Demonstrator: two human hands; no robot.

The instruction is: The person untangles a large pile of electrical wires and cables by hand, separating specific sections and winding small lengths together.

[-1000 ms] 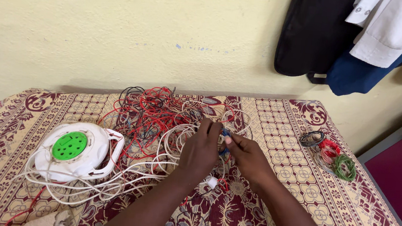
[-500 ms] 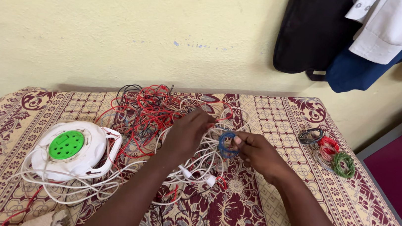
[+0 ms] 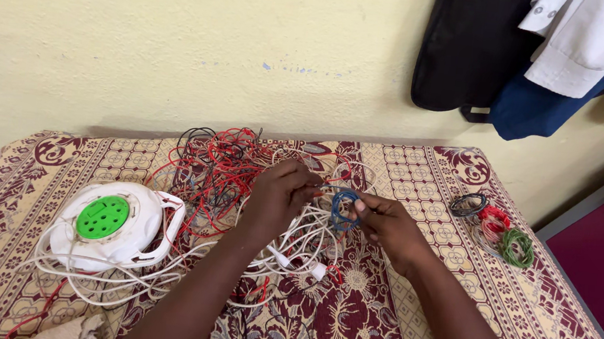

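A tangle of red, white and black wires (image 3: 230, 173) lies on a table under a patterned maroon and cream cloth (image 3: 420, 182). My right hand (image 3: 386, 227) pinches a small coil of blue wire (image 3: 343, 207) above the tangle. Just left of the coil, my left hand (image 3: 280, 197) has its fingertips closed on the loose end of the blue wire. A white plug (image 3: 315, 270) on a white cable rests below my hands.
A white cable reel with a green socket face (image 3: 111, 224) sits at the left. Small coils of black, red, white and green wire (image 3: 498, 227) lie at the right. Dark and white clothes (image 3: 546, 53) hang on the yellow wall.
My hands, close together over the tangle a second ago, have drawn apart. The blue wire now shows as a round coil in my right hand, and my left hand has come back to its end.
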